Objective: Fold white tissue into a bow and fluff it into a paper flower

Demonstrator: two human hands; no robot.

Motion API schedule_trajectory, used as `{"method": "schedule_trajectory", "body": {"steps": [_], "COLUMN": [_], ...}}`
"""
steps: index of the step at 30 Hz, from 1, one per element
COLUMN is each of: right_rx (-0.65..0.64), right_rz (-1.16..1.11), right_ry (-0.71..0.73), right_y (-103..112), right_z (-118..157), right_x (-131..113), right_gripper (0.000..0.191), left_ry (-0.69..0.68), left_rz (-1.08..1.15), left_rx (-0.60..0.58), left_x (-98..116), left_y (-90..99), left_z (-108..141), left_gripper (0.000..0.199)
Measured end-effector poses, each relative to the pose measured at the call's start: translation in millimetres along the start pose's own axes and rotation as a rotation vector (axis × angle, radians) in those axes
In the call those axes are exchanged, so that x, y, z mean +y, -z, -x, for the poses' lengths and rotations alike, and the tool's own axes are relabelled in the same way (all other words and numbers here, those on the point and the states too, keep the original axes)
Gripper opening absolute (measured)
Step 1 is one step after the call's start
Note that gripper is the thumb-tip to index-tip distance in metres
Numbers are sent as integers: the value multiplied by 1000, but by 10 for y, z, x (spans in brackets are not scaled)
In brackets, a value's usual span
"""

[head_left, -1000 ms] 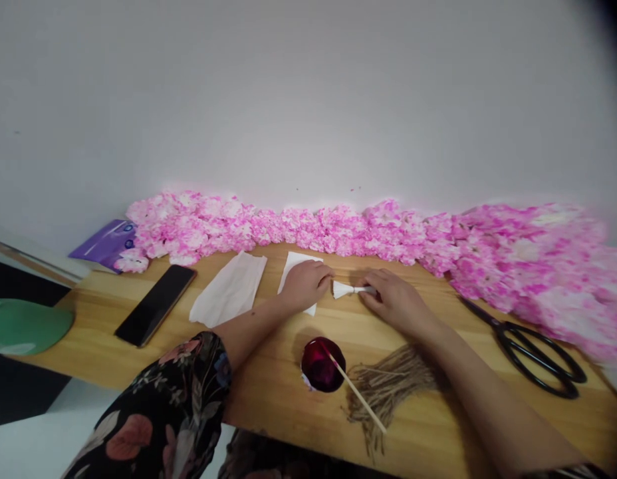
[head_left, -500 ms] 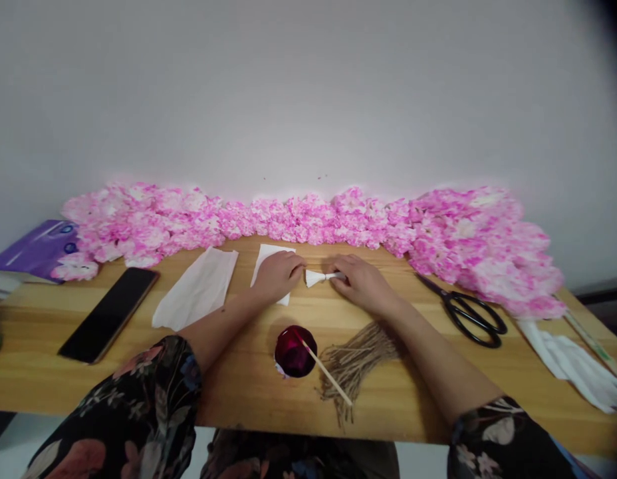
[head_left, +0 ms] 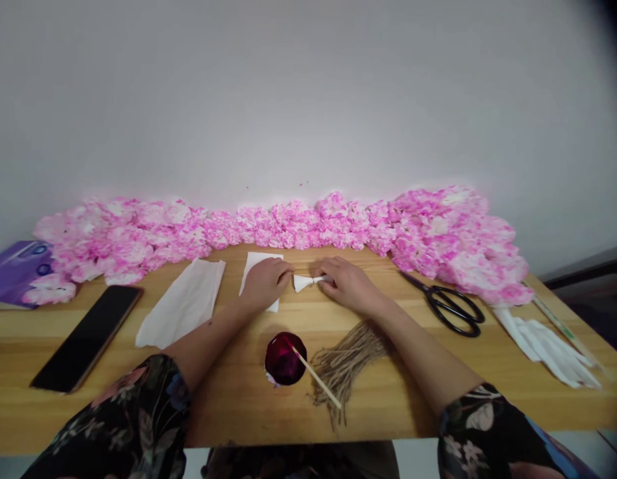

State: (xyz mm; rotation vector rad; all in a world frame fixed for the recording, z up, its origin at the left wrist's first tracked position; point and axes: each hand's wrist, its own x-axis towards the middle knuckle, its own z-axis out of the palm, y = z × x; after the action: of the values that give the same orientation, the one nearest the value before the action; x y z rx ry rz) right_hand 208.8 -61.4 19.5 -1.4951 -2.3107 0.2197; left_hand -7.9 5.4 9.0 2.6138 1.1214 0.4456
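Observation:
A small white pleated paper piece (head_left: 303, 283), fanned at its left end and narrow at its right, lies between my hands in the head view. My right hand (head_left: 341, 283) pinches its narrow end. Just left of the fanned end is my left hand (head_left: 268, 282), its fingers pressed together; whatever they hold, if anything, is too small to make out. Under my left hand lies a white paper sheet (head_left: 253, 263). Nearer me stands a bowl of dark red liquid (head_left: 283, 362), a light wooden stick (head_left: 318, 380) leaning in it, beside a bundle of thin brown twigs (head_left: 346, 362).
Pink and white paper flowers (head_left: 298, 226) line the table's back edge. On the left are a purple pack (head_left: 19, 273), a black phone (head_left: 86, 339) and another white sheet (head_left: 183, 303). Black scissors (head_left: 453, 309) and white strips (head_left: 550, 349) lie on the right of the wooden table (head_left: 229, 406).
The view has shifted slightly, so most things appear farther left. My hands keep about the same places around the white paper piece.

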Motion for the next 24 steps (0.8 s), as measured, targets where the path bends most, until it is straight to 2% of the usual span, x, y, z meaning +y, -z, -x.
{"method": "schedule_trajectory", "body": {"steps": [12, 16, 18, 20, 24], "right_rx": [6, 31, 43, 47, 43], "right_rz": [-22, -6, 7, 21, 72], "right_ry": [2, 12, 22, 17, -9], "right_y": [-6, -10, -6, 4, 26], "right_z": [3, 4, 6, 10, 14], "right_x": [6, 10, 7, -8, -68], "right_gripper": [17, 15, 15, 16, 14], "left_ry": [20, 24, -3, -68, -208], "left_rz": [16, 114, 180, 217, 173], "left_rx": [-5, 86, 156, 175, 73], "left_x": [14, 20, 19, 23, 59], "left_y": [17, 39, 36, 27, 9], "left_z": [3, 16, 18, 19, 27], "left_gripper": [27, 27, 27, 24, 25]}}
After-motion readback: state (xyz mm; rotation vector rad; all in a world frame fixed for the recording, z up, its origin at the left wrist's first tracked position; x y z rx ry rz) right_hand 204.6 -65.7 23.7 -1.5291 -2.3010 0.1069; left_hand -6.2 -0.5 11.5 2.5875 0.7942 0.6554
